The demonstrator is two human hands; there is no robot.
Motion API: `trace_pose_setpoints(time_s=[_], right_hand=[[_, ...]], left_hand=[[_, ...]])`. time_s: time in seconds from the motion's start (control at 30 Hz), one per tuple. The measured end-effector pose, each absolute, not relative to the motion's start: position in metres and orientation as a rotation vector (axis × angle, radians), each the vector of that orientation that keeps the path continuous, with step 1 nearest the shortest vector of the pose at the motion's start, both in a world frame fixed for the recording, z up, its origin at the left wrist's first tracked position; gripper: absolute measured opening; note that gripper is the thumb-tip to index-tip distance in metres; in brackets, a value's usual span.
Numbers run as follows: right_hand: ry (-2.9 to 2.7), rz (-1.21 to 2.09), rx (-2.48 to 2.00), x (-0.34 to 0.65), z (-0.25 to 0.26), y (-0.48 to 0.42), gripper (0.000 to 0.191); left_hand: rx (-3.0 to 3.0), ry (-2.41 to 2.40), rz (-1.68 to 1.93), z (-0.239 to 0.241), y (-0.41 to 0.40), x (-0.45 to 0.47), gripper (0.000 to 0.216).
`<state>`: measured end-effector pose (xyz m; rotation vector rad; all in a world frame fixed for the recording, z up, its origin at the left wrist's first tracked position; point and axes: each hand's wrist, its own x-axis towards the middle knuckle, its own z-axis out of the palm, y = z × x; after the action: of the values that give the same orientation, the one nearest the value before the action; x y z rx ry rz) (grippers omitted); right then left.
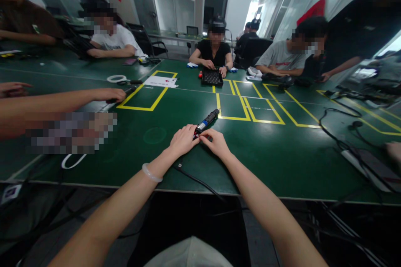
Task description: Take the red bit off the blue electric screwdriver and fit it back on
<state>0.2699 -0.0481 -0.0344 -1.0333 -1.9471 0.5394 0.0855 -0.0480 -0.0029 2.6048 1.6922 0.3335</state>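
Note:
Both my hands meet over the near end of a black electric screwdriver (207, 120) that lies on the green table (269, 150), pointing away to the right. My left hand (182, 139), a pale bangle on its wrist, curls its fingers around the tool's near end. My right hand (215, 142) pinches the same end from the right. A black cable (200, 182) runs from the tool toward me over the table edge.
Yellow tape rectangles (247, 106) mark the table. A person's arms (62, 102) reach in from the left. Opposite, a person works over a black tray (212, 77). Cables and a power strip (366, 164) lie at right. White paper (161, 81) lies mid-left.

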Motion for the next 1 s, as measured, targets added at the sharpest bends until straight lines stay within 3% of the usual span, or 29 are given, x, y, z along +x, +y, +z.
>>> trace_pose_setpoints(time_s=[0.37, 1.0], right_hand=[[-1.935, 0.535, -1.106, 0.275, -0.034, -0.047, 0.015], [-1.978, 0.57, -1.11, 0.276, -0.038, -0.046, 0.014]], left_hand=[[2.549, 1.72, 0.214, 0.008, -0.037, 0.065, 0.051], [2.204, 2.264, 0.164, 0.0, 0.007, -0.084, 0.065]])
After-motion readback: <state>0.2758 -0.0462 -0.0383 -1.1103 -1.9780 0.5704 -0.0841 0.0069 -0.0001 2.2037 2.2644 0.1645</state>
